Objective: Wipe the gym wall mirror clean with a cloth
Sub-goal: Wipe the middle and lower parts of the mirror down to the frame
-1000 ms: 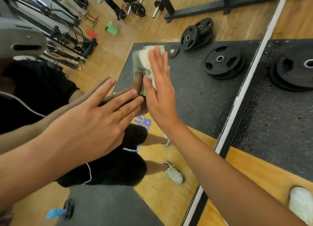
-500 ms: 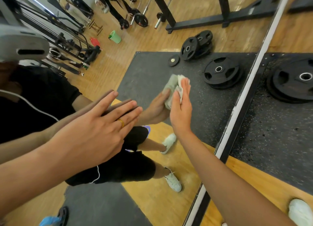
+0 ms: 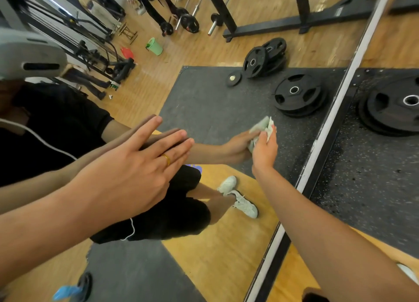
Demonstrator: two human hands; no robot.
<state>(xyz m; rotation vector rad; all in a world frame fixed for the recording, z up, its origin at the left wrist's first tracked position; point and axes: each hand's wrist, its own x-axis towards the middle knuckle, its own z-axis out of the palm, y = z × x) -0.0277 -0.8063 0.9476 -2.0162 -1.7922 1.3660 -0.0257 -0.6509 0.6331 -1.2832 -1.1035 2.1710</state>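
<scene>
Mirror (image 3: 215, 102): sitting right under both hands.
Right hand (image 3: 264, 152): gripping the cloth, fingers curling round it and pushing it onto the glass.
Cloth (image 3: 264, 127): pale and bunched up, poking out past that hand's fingertips.
Left hand (image 3: 127, 172): lying flat on the glass, fingers straight, holding nothing, gold ring (image 3: 166, 159) showing.
Edge strip (image 3: 328, 131): running just right of the wiping hand.
Weight plate (image 3: 394, 107): lying on the dark mat, well off to the right.

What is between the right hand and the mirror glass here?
The crumpled cloth, which the right hand holds against the mirror; nothing else shows there in the head view.
</scene>
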